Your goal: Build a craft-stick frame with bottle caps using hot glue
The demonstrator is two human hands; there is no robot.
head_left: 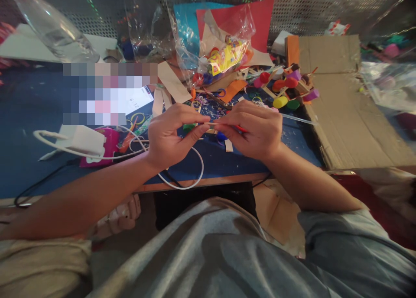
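My left hand (177, 133) and my right hand (251, 127) meet above the blue table, thumbs and fingers pinched. Between their fingertips runs a thin pale strip (211, 124), mostly covered, so I cannot tell whether it is wood or paper. Something red shows beneath my right fingers. Below the hands lie paper scraps, a small white piece (229, 145) and a blue cap (222, 136). Right of my right hand, a clear thin tube (299, 118) reaches toward the cardboard. Behind it sits a cluster of coloured bottle caps and sticks (287, 88).
A white charger (81, 140) and its looped cable (202, 163) lie at the left, near a lit phone (139, 99). A clear bottle (55, 29) stands behind. Cardboard (351, 116) covers the right side. Clear plastic bags (224, 42) and coloured paper (264, 25) sit at the back.
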